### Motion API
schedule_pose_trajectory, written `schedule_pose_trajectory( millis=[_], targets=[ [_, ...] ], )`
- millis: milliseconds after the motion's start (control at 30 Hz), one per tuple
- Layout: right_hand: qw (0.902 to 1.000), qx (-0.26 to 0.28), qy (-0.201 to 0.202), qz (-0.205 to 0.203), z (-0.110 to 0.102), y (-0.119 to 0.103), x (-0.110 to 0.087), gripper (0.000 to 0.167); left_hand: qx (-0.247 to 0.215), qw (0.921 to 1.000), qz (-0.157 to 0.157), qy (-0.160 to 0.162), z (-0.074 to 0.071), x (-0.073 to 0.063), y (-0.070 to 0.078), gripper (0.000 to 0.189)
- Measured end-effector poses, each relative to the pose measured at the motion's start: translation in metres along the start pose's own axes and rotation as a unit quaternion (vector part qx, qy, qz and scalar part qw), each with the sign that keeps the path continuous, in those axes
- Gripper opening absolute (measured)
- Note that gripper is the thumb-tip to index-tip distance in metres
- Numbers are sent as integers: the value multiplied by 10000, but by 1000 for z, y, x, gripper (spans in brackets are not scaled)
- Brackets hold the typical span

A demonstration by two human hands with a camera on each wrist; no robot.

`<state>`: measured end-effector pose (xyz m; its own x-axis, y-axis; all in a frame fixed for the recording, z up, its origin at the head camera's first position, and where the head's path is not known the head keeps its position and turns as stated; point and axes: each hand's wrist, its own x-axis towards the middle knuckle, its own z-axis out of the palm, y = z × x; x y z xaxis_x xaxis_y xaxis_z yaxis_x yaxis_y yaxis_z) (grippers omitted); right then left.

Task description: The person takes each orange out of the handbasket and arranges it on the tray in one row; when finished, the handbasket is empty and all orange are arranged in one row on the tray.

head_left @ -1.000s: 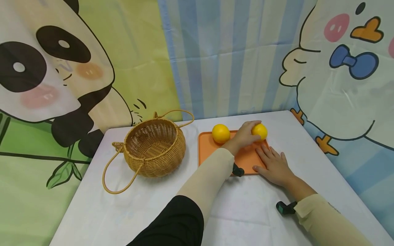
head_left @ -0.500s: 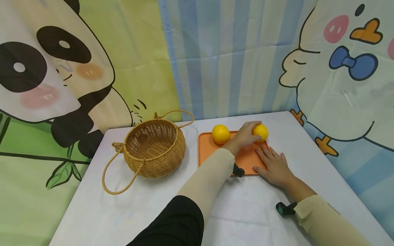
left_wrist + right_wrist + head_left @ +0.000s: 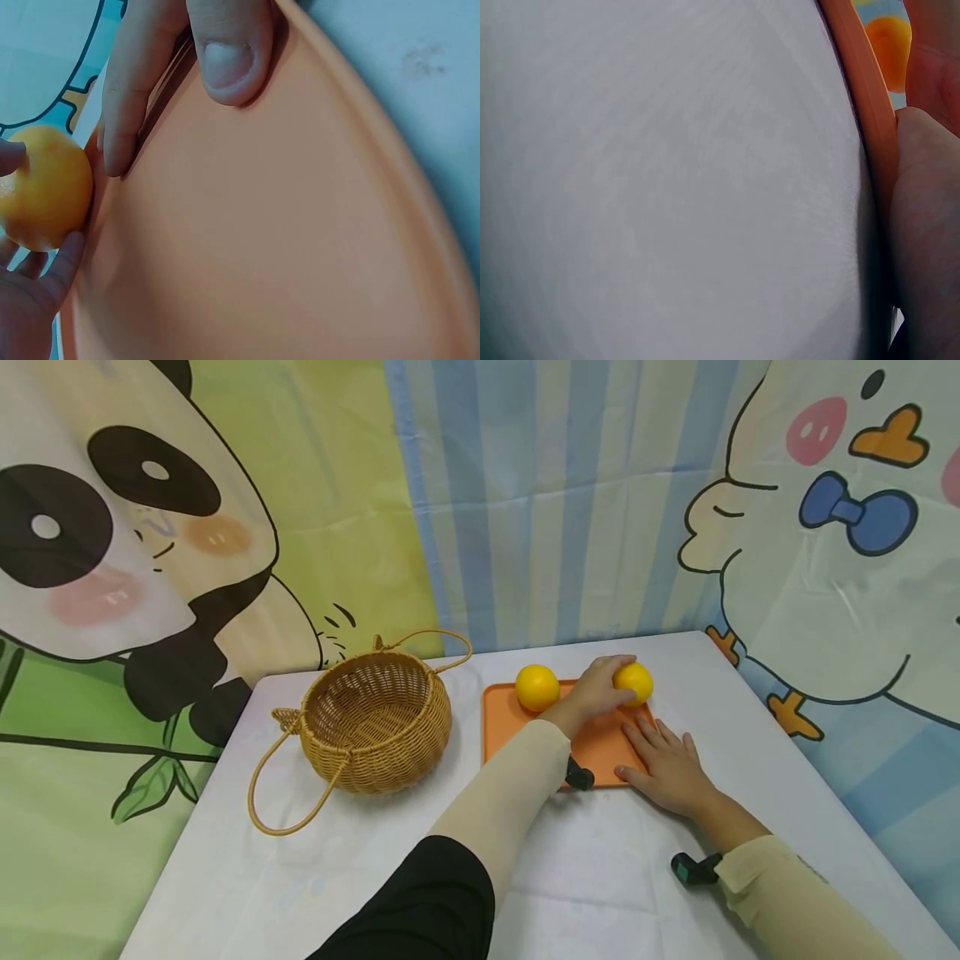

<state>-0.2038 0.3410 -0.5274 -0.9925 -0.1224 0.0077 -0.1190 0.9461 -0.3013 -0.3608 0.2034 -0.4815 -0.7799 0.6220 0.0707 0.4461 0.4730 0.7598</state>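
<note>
My left hand (image 3: 596, 690) reaches across the orange plastic tray (image 3: 501, 731) and holds an orange (image 3: 637, 682) at its back right corner. In the left wrist view the thumb and fingers sit around that orange (image 3: 51, 191). Flat over the tray's right side lies my right hand (image 3: 672, 774), fingers spread, thumb at the front edge. The right thumb (image 3: 226, 60) rests over the tray rim in the left wrist view. A second orange (image 3: 537, 687) sits at the tray's back left.
Left of the tray stands a round wicker basket (image 3: 382, 768) with nothing inside, its two handles folded outward. A white cloth covers the table (image 3: 570, 877). Behind it hangs a printed curtain (image 3: 525, 527).
</note>
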Motion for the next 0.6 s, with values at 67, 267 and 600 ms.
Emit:
schedule_pose_trajectory(
  millis=[67, 267, 600],
  targets=[
    [10000, 21, 5, -13, 0, 0, 0, 88, 43, 10000, 8, -11, 0, 1, -1, 63],
    [10000, 41, 18, -24, 1, -1, 0, 87, 11, 10000, -38, -27, -1, -1, -1, 63],
    [10000, -35, 42, -36, 0, 0, 1, 88, 91, 9999, -105, 70, -9, 0, 5, 64]
  ],
)
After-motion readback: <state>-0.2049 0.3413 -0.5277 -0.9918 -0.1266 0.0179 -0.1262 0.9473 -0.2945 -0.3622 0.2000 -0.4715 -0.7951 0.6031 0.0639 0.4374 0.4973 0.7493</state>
